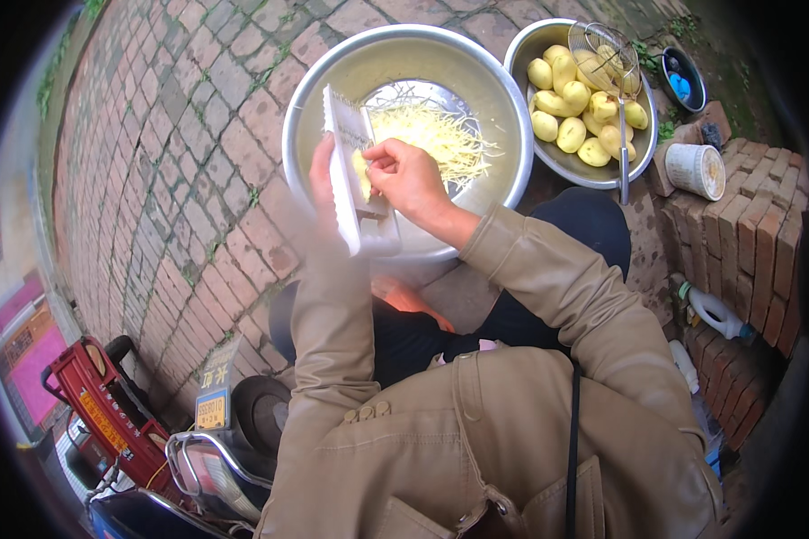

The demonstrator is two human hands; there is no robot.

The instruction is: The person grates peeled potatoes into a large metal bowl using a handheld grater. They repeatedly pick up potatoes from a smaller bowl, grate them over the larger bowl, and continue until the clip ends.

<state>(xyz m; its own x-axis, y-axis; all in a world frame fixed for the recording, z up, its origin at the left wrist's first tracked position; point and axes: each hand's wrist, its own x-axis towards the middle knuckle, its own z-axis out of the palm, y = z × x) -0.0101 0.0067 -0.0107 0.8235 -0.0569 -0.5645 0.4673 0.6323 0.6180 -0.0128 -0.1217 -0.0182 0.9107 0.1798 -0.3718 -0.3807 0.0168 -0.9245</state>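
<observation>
My left hand (322, 172) grips the edge of a white grater (340, 168), which is tilted over the left part of a large metal basin (505, 87). Between its fingertips my right hand (404, 176) holds a piece of peeled potato (362, 174) against the grating face. Thin potato shreds (431, 138) lie heaped on the basin's bottom. To the right, a second metal basin (580, 176) holds several whole peeled potatoes (571, 135). A wire skimmer (623, 141) rests across that basin, its handle over the near rim.
Stacked bricks (748, 222) stand at the right with a white tub (694, 170) on them and a plastic bottle (714, 311) below. A small dark bowl (691, 87) sits at the upper right. Vehicles, one red (101, 404), stand on the brick paving (175, 162) at the lower left.
</observation>
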